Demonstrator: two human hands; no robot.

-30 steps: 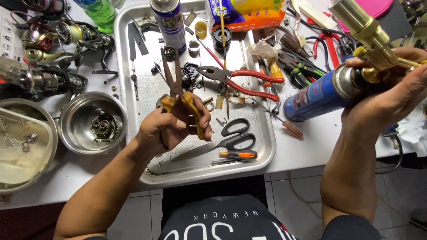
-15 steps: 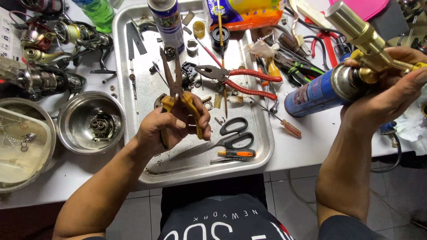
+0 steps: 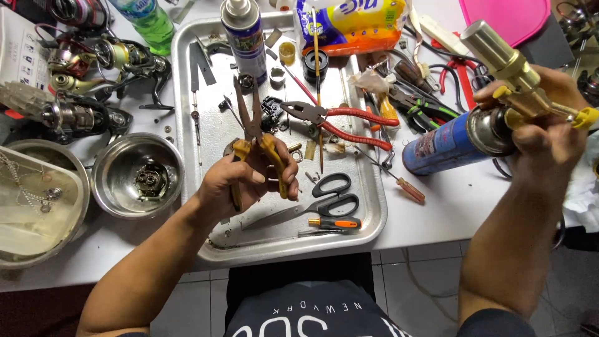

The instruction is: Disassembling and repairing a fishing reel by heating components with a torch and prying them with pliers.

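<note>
My left hand point(image 3: 246, 181) grips yellow-handled long-nose pliers point(image 3: 253, 134) over the metal tray point(image 3: 206, 75), jaws pointing away from me and slightly parted. My right hand point(image 3: 549, 134) holds a blue gas canister point(image 3: 440, 146) with a brass torch head point(image 3: 502, 59) up at the right, above the table edge. The canister lies tilted, its base toward the tray. Small metal parts point(image 3: 271, 109) lie on the tray just beyond the pliers' jaws.
Red-handled pliers point(image 3: 340, 122), black scissors point(image 3: 327, 196), a small orange-and-black screwdriver point(image 3: 334, 223), a spray can point(image 3: 244, 34) and a thin brush lie in the tray. A steel bowl point(image 3: 137, 175) with a gear, fishing reels point(image 3: 87, 62), a green bottle point(image 3: 148, 22) stand left. More hand tools lie right.
My right hand has shifted the torch canister slightly right and up. My left hand with the pliers has stayed almost still.
</note>
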